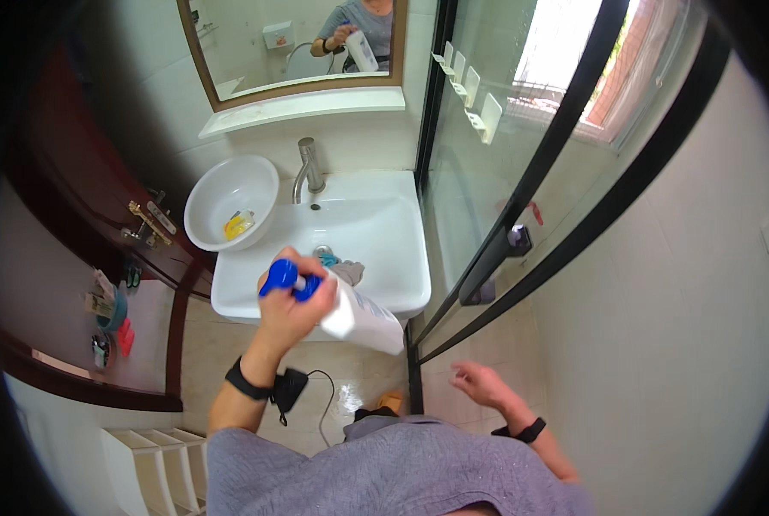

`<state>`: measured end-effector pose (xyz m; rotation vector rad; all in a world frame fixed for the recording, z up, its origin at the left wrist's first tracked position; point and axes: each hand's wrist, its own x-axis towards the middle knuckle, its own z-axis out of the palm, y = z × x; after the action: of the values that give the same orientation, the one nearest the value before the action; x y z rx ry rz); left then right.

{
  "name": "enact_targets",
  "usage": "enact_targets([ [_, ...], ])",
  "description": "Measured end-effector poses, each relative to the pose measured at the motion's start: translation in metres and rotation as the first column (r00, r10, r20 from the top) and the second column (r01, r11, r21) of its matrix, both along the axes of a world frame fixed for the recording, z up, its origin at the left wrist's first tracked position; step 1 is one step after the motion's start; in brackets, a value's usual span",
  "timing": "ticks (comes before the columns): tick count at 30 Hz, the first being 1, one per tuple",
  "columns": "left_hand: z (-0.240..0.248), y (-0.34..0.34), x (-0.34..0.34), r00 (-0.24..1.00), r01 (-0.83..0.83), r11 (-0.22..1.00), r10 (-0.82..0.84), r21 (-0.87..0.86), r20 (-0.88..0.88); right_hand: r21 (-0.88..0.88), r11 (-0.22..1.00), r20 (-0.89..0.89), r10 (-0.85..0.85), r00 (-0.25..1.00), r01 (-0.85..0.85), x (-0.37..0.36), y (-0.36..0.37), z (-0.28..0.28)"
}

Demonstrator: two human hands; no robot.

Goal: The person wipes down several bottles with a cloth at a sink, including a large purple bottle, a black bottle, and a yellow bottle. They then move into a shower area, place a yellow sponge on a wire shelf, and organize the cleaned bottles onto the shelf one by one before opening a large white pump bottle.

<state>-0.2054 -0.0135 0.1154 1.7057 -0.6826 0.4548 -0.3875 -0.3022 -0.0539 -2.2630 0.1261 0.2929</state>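
My left hand (297,316) grips a white pump bottle (363,320) around its blue pump top (281,277). The bottle is tilted, its base pointing right, over the front edge of the white sink (238,288). My right hand (482,385) hangs lower at the right, holding nothing, its fingers apart and slightly bent. Behind the bottle, a small bunched grey cloth (350,273) and a teal piece of cloth (327,259) lie in the basin, partly hidden by my left hand and the bottle.
A white plastic basin (199,206) rests on the sink's left side, with a yellow packet (239,225) inside. A metal faucet (309,168) stands at the back. A black-framed glass door (530,193) is at the right, a white shelf rack (131,464) at the lower left.
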Motion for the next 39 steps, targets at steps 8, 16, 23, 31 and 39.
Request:
enact_targets([
  [8, -0.008, -0.021, -0.054, 0.917, 0.373, 0.887, -0.397, -0.273, -0.038, 0.982, -0.026, -0.181, 0.196, 0.964, 0.19, 0.006, 0.021, 0.058],
  [16, -0.012, -0.114, -0.099, 0.814, 0.576, 0.796, -0.578, -0.186, 0.05, 0.98, -0.007, -0.195, -0.178, 0.964, 0.197, -0.088, -0.015, 0.064],
  [23, -0.04, -0.218, -0.144, 0.68, 0.688, 0.691, -0.721, -0.221, -0.134, 0.974, 0.09, -0.118, -0.578, 0.808, 0.207, -0.178, -0.065, 0.055],
  [31, -0.084, -0.311, -0.196, 0.504, 0.588, 0.75, -0.633, -0.303, -0.587, 0.429, 0.626, 0.537, -0.756, 0.374, 0.651, -0.261, -0.09, 0.062],
  [39, -0.049, -0.316, -0.204, 0.01, 0.849, 0.347, -0.764, -0.398, -0.645, 0.856, 0.307, 0.196, -0.937, 0.288, 0.416, -0.287, -0.111, 0.042],
])
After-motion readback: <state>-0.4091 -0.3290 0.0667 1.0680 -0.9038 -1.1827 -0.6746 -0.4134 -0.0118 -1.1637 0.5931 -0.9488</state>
